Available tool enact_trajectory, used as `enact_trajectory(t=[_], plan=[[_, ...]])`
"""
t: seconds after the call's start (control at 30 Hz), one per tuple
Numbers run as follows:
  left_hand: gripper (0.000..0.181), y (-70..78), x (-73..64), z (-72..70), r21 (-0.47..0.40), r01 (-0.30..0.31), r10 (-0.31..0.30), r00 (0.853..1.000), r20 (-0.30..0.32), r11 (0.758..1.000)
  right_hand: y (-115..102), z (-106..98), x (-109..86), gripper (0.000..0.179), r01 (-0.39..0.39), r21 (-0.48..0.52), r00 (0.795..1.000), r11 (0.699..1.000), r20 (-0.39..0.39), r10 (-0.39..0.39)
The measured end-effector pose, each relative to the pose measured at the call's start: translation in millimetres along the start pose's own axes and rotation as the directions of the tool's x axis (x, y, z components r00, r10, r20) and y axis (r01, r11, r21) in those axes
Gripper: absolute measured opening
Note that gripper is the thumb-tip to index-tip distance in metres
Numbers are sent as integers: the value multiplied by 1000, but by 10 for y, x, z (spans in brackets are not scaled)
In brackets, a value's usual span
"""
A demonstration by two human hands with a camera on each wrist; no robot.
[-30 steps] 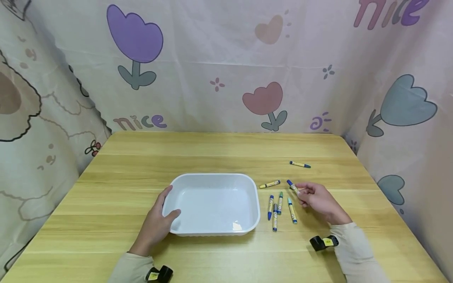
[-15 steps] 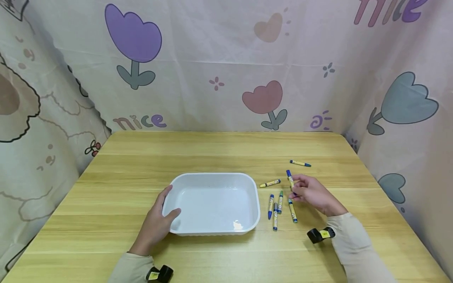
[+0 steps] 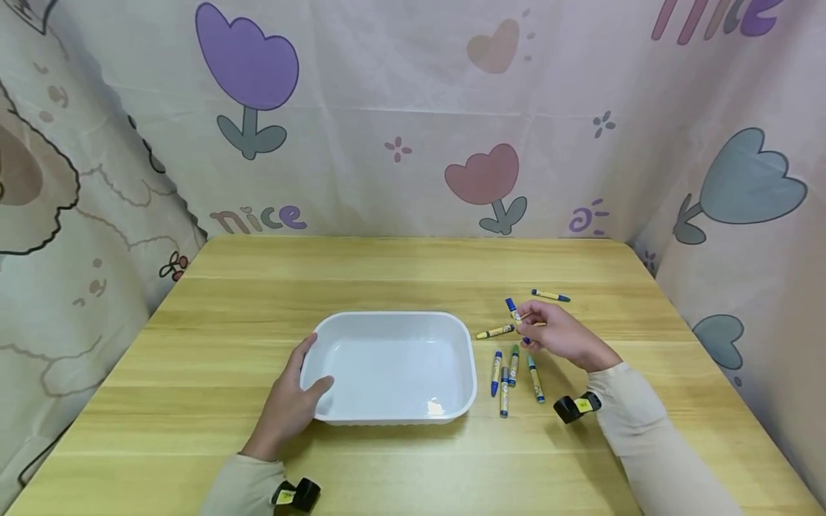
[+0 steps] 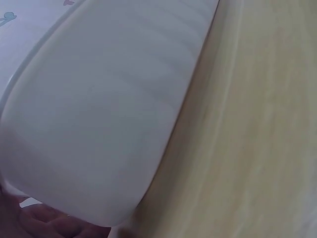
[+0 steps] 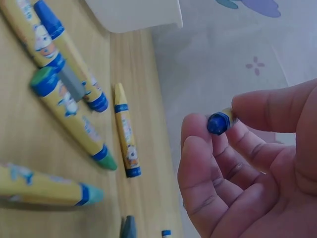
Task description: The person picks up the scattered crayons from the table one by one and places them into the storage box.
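A white plastic tray (image 3: 387,421) stands on the wooden table. My left hand (image 3: 287,401) grips its left side, thumb over the rim and fingers along the outside; the left wrist view shows mostly the tray's outer wall (image 4: 109,109). Right of the tray, my right hand (image 3: 558,333) pinches a blue crayon (image 3: 512,307) with a yellow wrapper, held above the table. In the right wrist view the crayon's blue end (image 5: 218,123) shows between thumb and fingertips. Below it lie a yellow crayon (image 3: 495,332), a green crayon (image 3: 514,367) and a light green crayon (image 3: 535,380).
Another blue crayon (image 3: 495,374) and a grey-tipped crayon (image 3: 505,393) lie close to the tray's right side. One dark blue crayon (image 3: 551,295) lies farther back. A patterned cloth (image 3: 361,129) hangs behind the table (image 3: 258,269) and along its sides.
My right hand has moved left and away from me with the blue crayon, toward the yellow crayon. The left hand keeps its grip on the tray.
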State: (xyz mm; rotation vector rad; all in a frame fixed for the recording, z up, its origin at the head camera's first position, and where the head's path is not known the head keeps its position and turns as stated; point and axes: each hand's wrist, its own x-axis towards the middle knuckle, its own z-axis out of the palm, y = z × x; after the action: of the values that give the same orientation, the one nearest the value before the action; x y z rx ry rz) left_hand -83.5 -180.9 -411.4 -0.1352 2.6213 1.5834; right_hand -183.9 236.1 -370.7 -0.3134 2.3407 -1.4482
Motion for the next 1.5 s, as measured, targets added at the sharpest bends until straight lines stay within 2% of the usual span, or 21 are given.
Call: enact_trajectory(t=[0.4, 0.63, 0.83, 1.0, 1.23, 1.37, 1.5], plan=[[72, 21, -16, 7, 22, -22, 23, 999, -46, 1000, -265, 104, 135, 28, 26, -98, 999, 995, 47, -22], [71, 19, -17, 12, 34, -10, 12, 999, -36, 999, -381, 200, 221, 23, 38, -88, 994, 995, 102, -29], [70, 13, -31, 8, 30, -7, 8, 999, -37, 1000, -493, 287, 315, 19, 65, -159, 989, 985, 140, -43], [70, 8, -13, 3, 24, -8, 9, 999, -43, 1000, -574, 322, 389, 19, 100, -210, 981, 973, 183, -61], [70, 21, -22, -15, 34, -16, 17, 999, -35, 999, -699, 397, 480, 21, 181, -260, 954, 949, 279, -106], [70, 16, -23, -18, 33, -15, 16, 999, -31, 999, -784, 452, 529, 21, 189, -297, 950, 936, 296, -98], [71, 1, -17, -9, 32, -12, 13, 1000, -28, 999, -835, 501, 572, 22, 174, -307, 945, 936, 319, -71]])
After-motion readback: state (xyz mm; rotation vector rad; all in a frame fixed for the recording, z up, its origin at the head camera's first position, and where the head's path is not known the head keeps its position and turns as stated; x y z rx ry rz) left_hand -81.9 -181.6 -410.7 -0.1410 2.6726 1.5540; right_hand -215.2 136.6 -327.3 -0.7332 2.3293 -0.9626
